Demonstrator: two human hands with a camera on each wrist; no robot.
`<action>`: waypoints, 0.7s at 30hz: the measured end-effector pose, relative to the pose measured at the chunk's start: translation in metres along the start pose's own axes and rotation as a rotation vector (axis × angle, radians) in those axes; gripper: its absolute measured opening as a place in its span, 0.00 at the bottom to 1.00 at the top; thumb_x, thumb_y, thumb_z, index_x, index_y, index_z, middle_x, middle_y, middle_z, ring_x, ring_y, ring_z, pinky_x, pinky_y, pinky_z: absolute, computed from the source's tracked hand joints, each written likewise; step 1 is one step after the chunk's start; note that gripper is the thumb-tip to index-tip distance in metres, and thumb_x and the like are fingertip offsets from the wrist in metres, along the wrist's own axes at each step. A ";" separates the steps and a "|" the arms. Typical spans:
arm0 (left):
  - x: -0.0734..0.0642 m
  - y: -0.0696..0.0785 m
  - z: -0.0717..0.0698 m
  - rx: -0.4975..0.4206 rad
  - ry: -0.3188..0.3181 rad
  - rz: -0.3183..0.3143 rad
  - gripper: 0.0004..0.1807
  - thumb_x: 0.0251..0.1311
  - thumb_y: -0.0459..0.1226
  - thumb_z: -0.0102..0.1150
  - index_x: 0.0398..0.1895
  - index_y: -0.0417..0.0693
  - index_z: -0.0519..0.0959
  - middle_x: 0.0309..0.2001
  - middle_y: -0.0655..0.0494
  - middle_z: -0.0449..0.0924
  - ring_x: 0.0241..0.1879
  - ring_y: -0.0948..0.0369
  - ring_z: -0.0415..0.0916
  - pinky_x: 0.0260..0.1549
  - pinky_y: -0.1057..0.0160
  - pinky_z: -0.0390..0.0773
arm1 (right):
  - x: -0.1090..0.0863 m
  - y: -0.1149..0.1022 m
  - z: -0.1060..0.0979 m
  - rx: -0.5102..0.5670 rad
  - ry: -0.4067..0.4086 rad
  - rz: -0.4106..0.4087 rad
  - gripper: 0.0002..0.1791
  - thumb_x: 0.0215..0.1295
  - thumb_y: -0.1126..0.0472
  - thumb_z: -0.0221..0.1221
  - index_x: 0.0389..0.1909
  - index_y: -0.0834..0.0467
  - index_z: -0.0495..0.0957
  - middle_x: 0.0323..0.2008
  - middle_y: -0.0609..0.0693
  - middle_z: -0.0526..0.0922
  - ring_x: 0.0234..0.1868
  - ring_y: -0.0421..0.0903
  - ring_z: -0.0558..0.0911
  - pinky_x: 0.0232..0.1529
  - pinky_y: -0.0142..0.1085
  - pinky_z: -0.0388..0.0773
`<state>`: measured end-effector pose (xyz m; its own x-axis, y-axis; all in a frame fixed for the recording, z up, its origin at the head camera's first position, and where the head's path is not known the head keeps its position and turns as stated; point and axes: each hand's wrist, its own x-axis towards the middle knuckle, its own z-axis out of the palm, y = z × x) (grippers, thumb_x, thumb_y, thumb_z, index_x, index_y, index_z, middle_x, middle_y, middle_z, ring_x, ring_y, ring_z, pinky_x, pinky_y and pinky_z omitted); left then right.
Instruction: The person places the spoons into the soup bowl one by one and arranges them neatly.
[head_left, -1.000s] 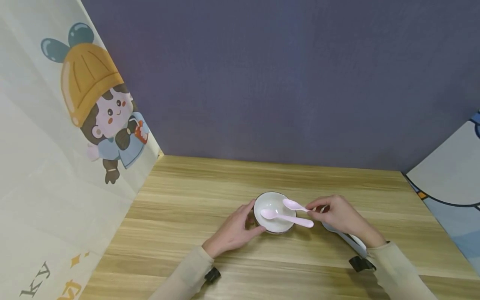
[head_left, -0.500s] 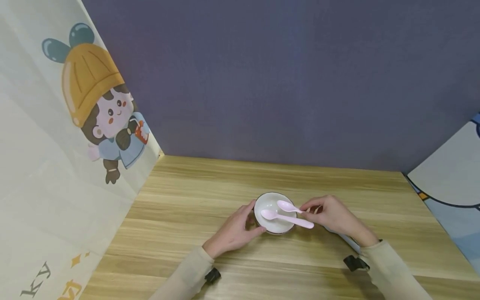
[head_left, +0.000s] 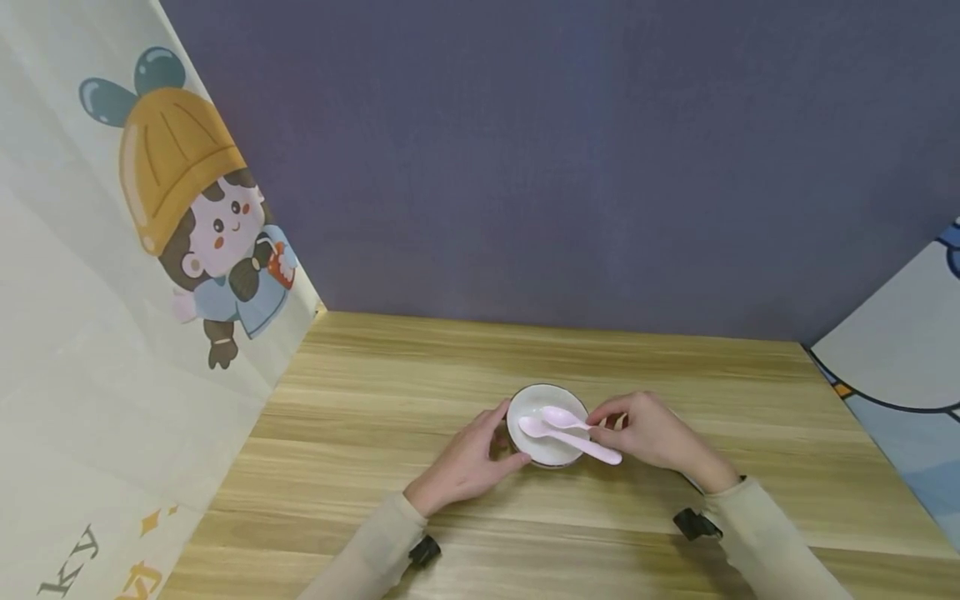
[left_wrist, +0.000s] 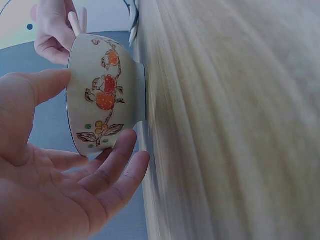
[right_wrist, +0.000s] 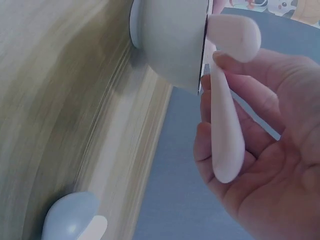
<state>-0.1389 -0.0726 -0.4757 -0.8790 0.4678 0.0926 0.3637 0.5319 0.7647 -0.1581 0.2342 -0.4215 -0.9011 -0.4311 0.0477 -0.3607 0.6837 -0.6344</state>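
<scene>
A white bowl (head_left: 551, 454) stands upright on the wooden table, with painted orange fruit on its outer side in the left wrist view. My left hand (head_left: 468, 462) holds it from the left, thumb at the rim and fingers round the far side. One pink spoon (head_left: 592, 448) lies across the bowl, its handle jutting past the right rim. A second pink spoon (head_left: 564, 417) has its scoop over the bowl beside the first. My right hand (head_left: 651, 433) pinches this one; in the right wrist view its handle (right_wrist: 227, 135) runs down along the palm.
A bluish-grey rounded utensil (right_wrist: 67, 220) with a white piece (right_wrist: 95, 229) beside it lies on the table, mostly hidden under my right forearm in the head view. A dark wall (head_left: 562, 167) rises behind the table; a printed panel (head_left: 75, 292) stands at left.
My right hand has moved left with the pinched spoon, bringing its scoop from the bowl's right rim further over the bowl. The left hand and bowl have stayed almost still.
</scene>
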 end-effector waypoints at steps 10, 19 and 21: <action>0.000 0.000 -0.001 -0.003 -0.006 -0.001 0.46 0.69 0.54 0.68 0.85 0.56 0.59 0.66 0.54 0.79 0.54 0.58 0.82 0.54 0.61 0.83 | 0.010 -0.008 0.006 -0.027 -0.019 0.022 0.04 0.64 0.56 0.74 0.38 0.48 0.93 0.29 0.38 0.86 0.26 0.35 0.77 0.24 0.28 0.74; 0.000 0.002 -0.002 0.012 -0.010 -0.019 0.47 0.69 0.55 0.68 0.86 0.55 0.58 0.65 0.53 0.79 0.53 0.58 0.81 0.52 0.62 0.82 | 0.016 -0.011 0.008 -0.040 -0.040 0.045 0.04 0.63 0.56 0.74 0.38 0.49 0.93 0.27 0.40 0.86 0.27 0.34 0.77 0.26 0.29 0.74; 0.000 0.002 -0.002 0.012 -0.010 -0.020 0.47 0.69 0.55 0.68 0.86 0.54 0.58 0.65 0.53 0.79 0.53 0.58 0.81 0.52 0.62 0.82 | 0.017 -0.011 0.008 -0.038 -0.045 0.045 0.05 0.63 0.56 0.74 0.38 0.50 0.93 0.28 0.40 0.86 0.27 0.34 0.78 0.26 0.29 0.74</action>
<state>-0.1386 -0.0731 -0.4732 -0.8830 0.4641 0.0704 0.3494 0.5498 0.7587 -0.1674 0.2141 -0.4200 -0.9051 -0.4249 -0.0153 -0.3299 0.7247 -0.6050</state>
